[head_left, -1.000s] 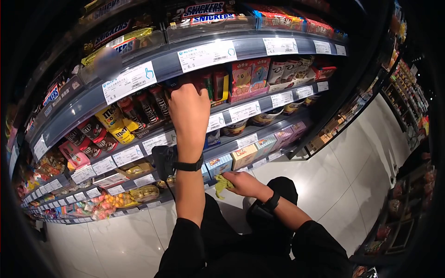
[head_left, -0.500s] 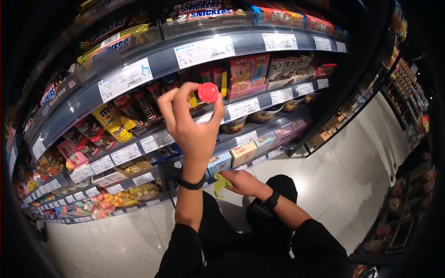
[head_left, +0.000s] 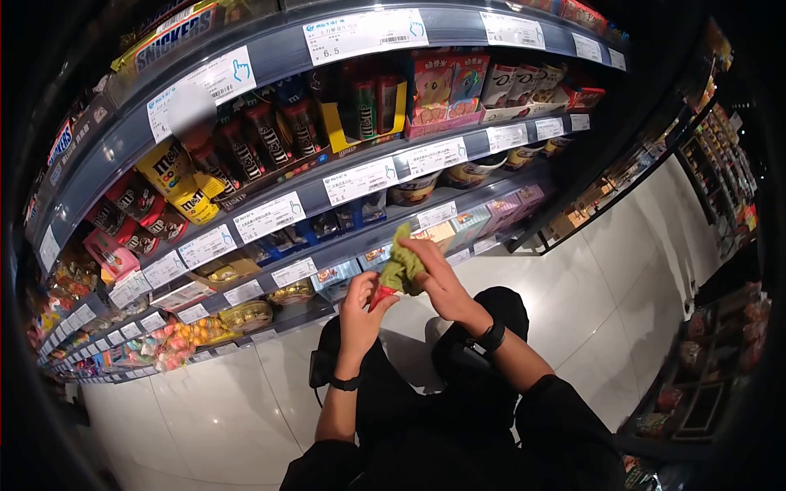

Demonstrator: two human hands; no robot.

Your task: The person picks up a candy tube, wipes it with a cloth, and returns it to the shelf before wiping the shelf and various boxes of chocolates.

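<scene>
My left hand [head_left: 358, 313] is closed around a red candy tube [head_left: 381, 298], of which only a small part shows between the fingers. My right hand [head_left: 444, 288] grips a crumpled yellow-green cloth [head_left: 402, 260], which lies against the tube and hides much of it. Both hands are close together in front of the lower shelf, above my knees. Behind them stand pastel snack boxes [head_left: 334, 275]. Higher up, an open yellow display box [head_left: 345, 131] holds similar tubes, with dark M&M's tubes [head_left: 266, 135] to its left.
Shelf edges with price tags [head_left: 360, 182] run across the view. Yellow M&M's packs [head_left: 174, 173] and pink cartoon boxes [head_left: 431, 86] stand on the middle shelf. Snack cups [head_left: 412, 192] sit below. White floor tiles [head_left: 606, 286] extend to the right, with another product stand [head_left: 696, 368] beyond.
My left hand has come down from the middle shelf with the red-capped tube. My right hand has risen with the cloth, now pressed against the tube. The view has tilted downward.
</scene>
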